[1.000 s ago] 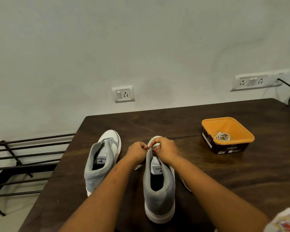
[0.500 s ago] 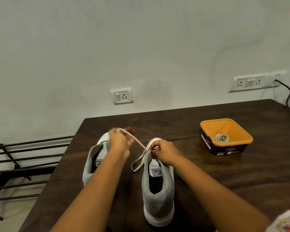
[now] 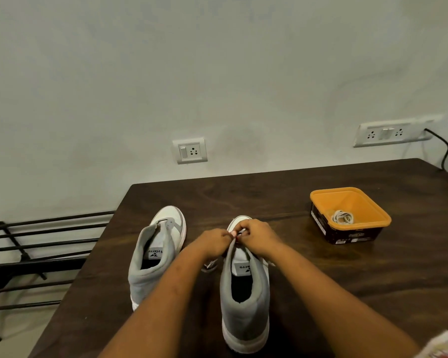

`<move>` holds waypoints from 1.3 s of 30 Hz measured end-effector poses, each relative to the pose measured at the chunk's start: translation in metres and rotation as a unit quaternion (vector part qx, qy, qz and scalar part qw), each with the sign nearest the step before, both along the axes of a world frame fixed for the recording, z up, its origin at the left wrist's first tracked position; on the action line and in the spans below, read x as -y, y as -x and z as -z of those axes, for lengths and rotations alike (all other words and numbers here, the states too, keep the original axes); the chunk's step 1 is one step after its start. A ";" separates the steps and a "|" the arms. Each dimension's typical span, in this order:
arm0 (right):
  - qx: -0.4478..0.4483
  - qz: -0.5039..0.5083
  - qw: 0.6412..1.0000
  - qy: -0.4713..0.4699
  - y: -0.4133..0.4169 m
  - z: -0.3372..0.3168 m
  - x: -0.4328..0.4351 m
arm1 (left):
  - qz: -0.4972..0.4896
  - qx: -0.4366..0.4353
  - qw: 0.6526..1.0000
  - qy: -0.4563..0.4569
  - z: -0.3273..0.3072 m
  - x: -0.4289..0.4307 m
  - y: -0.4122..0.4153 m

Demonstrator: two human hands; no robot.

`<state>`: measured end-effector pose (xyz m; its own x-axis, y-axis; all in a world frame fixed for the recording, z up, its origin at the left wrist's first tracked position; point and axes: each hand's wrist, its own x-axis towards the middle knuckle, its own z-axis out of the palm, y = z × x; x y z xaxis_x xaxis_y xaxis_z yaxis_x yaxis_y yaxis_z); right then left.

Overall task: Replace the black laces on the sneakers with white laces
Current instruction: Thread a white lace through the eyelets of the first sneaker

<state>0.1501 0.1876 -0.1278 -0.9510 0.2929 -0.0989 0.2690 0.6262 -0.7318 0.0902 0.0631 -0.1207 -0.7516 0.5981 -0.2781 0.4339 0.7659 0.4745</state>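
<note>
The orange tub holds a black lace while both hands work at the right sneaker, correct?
No: the head view shows the lace in the orange tub is white, not black. Left hand and right hand do work at the right sneaker.

Brand, left sneaker (image 3: 145, 277): "Velarro" in black letters on a white insole tag (image 3: 155, 253), with a small black emblem just beside the word.
Brand, right sneaker (image 3: 243, 321): the same kind of white tag (image 3: 243, 267); only the letters "arro" show, and the start of the word is hidden.
Print, orange tub (image 3: 365, 205): pale lines on the dark side label (image 3: 352, 237), too small to read.
</note>
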 end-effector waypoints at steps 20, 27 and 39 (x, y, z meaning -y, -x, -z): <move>0.016 -0.004 1.000 -0.012 0.003 0.003 0.001 | -0.307 0.153 0.826 -0.447 -0.023 0.013 0.009; -0.004 -0.006 1.000 -0.029 0.002 0.002 0.000 | -0.416 0.276 0.554 -0.666 -0.047 0.047 0.020; 0.001 0.004 0.999 -0.032 0.006 0.004 -0.005 | -0.110 0.021 0.989 0.101 0.020 0.022 0.010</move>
